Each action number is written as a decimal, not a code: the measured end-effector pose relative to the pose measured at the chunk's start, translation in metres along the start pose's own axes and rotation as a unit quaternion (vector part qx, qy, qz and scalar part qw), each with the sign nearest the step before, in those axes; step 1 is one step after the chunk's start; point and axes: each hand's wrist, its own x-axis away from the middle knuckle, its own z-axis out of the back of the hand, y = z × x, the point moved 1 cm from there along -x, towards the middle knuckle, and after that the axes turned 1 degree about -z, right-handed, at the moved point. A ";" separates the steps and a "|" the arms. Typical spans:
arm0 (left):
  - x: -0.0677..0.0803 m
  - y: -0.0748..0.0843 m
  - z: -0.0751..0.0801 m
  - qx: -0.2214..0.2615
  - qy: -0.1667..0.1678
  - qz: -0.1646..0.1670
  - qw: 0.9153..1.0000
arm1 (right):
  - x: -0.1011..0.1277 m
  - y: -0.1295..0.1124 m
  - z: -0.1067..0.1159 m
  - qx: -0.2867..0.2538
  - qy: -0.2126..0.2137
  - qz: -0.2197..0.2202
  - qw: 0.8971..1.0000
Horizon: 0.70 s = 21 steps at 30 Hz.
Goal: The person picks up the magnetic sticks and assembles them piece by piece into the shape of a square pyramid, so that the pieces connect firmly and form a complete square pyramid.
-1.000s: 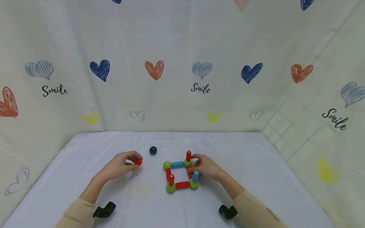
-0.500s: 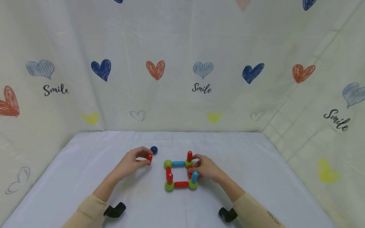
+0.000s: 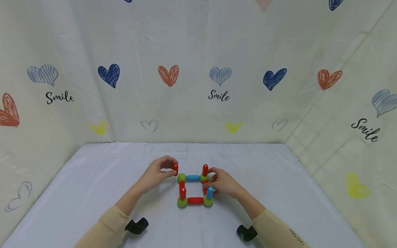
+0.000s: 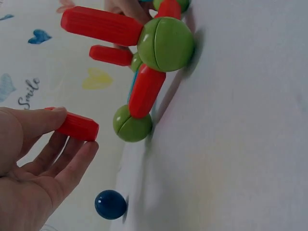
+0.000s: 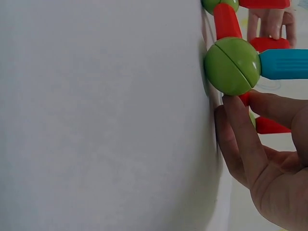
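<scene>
Pinching a red rod just above the far-left green ball, the left hand risks knocking the square frame askew, though the right hand curls round its right side, on the surface.

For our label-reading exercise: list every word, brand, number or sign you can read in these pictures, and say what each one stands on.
"Smile": black script on the heart-print backdrop cloth, at the back centre.
"Smile": same cloth, left.
"Smile": same cloth, right.
"Smile": same cloth, seen turned in the left wrist view.
Small dark print on the right sleeve: too small to read.
The toy rods and balls show no lettering.
</scene>
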 end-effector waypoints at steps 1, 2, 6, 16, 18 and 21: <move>-0.001 0.001 -0.002 0.000 0.000 -0.002 1.000 | 0.000 0.000 0.000 -0.001 0.000 0.001 1.000; -0.003 0.002 -0.004 0.000 0.000 -0.003 1.000 | 0.000 0.000 0.000 -0.002 0.000 0.001 1.000; -0.006 0.004 -0.011 0.000 0.004 0.002 1.000 | 0.000 0.000 0.000 0.000 -0.002 0.003 1.000; -0.010 -0.001 -0.020 -0.004 0.007 0.010 1.000 | 0.000 0.000 0.000 0.003 -0.004 -0.003 1.000; -0.011 -0.001 -0.020 -0.005 0.008 0.011 1.000 | 0.000 0.000 0.000 0.003 -0.003 -0.002 1.000; -0.012 -0.001 -0.020 -0.006 0.004 0.011 1.000 | 0.000 0.000 0.000 0.003 -0.004 -0.003 1.000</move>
